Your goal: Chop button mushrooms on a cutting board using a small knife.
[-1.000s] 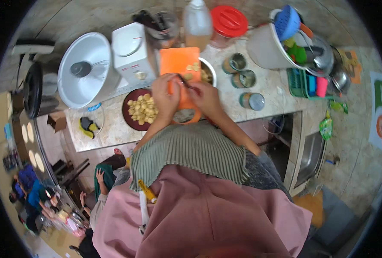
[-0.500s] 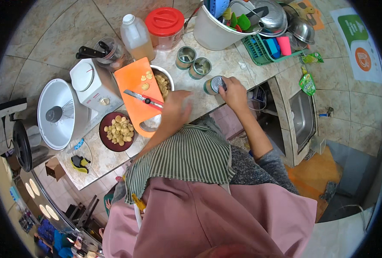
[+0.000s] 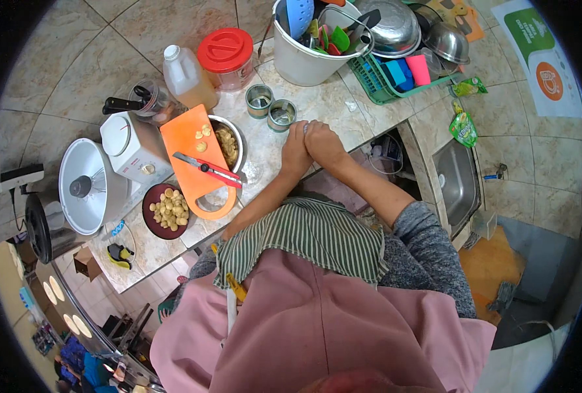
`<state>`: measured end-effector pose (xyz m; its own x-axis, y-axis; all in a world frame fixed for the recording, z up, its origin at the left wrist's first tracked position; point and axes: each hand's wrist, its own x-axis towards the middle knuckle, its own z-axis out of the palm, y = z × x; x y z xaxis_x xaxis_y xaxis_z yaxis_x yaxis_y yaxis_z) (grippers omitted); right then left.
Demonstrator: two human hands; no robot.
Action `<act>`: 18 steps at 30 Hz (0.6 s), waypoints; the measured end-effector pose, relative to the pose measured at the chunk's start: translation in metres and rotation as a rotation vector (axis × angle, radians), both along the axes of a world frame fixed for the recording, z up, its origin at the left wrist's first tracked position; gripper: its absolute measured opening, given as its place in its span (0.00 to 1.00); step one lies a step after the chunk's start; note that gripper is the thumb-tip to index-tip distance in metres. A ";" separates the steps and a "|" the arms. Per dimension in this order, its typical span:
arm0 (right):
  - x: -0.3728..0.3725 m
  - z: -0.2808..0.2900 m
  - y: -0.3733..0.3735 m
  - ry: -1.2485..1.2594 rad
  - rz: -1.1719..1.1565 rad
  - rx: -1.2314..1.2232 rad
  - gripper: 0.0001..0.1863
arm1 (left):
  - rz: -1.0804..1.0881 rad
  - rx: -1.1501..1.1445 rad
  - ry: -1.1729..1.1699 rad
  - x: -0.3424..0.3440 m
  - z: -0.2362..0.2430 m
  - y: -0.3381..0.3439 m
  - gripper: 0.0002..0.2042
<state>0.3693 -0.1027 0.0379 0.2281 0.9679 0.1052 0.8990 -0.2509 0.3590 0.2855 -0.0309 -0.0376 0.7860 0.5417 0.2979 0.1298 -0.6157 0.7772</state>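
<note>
My left hand [image 3: 295, 153] and my right hand [image 3: 324, 143] are closed together at the counter's front edge, around a tin can that they almost wholly hide. Just beyond them stand two opened tin cans [image 3: 259, 101] with metal insides showing. To the left, an orange cutting board [image 3: 216, 204] rests partly over a white bowl [image 3: 240, 145] of brownish cut pieces. On the board lie a few pale slices [image 3: 202, 147] and a red-handled cutter knife [image 3: 207, 169]. Beside it a dark red plate [image 3: 149, 218] carries several small, round, pale-tan pieces [image 3: 170, 209].
A plastic jug [image 3: 189, 82], a red-lidded tub [image 3: 227, 59] and a white bucket of utensils [image 3: 309, 65] line the back. A stand mixer [image 3: 134, 147] is at left. A green basket [image 3: 386, 92] and a sink [image 3: 458, 180] lie right, past an open gap in the counter.
My left hand has moved right from beside the cutting board to join my right hand at the tin can. The view has shifted, so the counter things appear farther left.
</note>
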 end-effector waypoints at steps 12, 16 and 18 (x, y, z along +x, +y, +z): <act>0.098 0.004 -0.001 0.989 -0.022 -0.227 0.09 | 0.033 -0.222 -0.034 -0.004 0.016 -0.001 0.39; 0.112 0.003 -0.013 1.867 -0.485 -0.046 0.11 | 0.003 -0.204 -0.095 -0.006 0.015 0.001 0.38; 0.104 0.003 -0.017 1.754 -0.504 0.042 0.10 | -0.004 -0.200 -0.128 -0.004 0.014 0.000 0.38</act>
<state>0.4735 -0.1202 0.0413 0.3246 0.7832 -0.5303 0.0312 -0.5692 -0.8216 0.2811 -0.0308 -0.0231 0.7508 0.5971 0.2824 0.0202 -0.4482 0.8937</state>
